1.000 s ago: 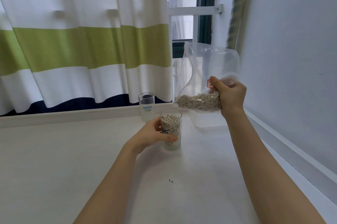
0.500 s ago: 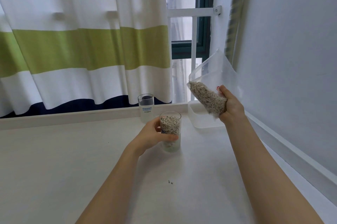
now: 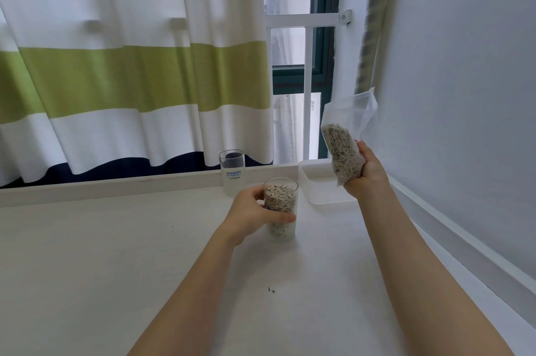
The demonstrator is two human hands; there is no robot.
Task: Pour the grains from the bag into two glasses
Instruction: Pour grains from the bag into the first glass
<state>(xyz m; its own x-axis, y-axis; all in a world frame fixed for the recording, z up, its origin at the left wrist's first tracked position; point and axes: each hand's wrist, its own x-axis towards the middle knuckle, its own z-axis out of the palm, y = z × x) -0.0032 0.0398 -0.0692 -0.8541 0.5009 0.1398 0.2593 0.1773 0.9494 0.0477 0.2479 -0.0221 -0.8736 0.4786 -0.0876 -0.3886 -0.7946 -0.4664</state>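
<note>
Pale, off-white and matte, the surface (image 3: 87, 268) runs back to a low white ledge under a curtain (image 3: 116, 65) banded in navy, white and green, with a plain white wall (image 3: 464, 94) closing in on our right and a strip of window with a white bar (image 3: 304, 20) between the two.

Above the surface's far right part, our right hand (image 3: 367, 173) holds a clear plastic zip bag (image 3: 346, 135) of pale, elongated grains. Its fingers are curled under and around the bag's lower end. We see the bag standing nearly upright: its long axis runs up and slightly to the right, the mouth at the top, the grains settled in the lower half and the upper half empty and crumpled.

Lower and to the left, our left hand (image 3: 255, 216) grips a clear straight-sided glass (image 3: 280, 209) that stands upright on the surface, thumb across its front and fingers wrapped behind. Grains fill it close to the rim.

A second clear glass with blue print (image 3: 232, 173) stands upright just behind and to the left, near the ledge, apart from the first. A shallow translucent white plastic tray (image 3: 316, 190) lies on the surface below the bag, just right of the filled glass. A few dark specks (image 3: 271, 290) lie on the surface between our forearms.
</note>
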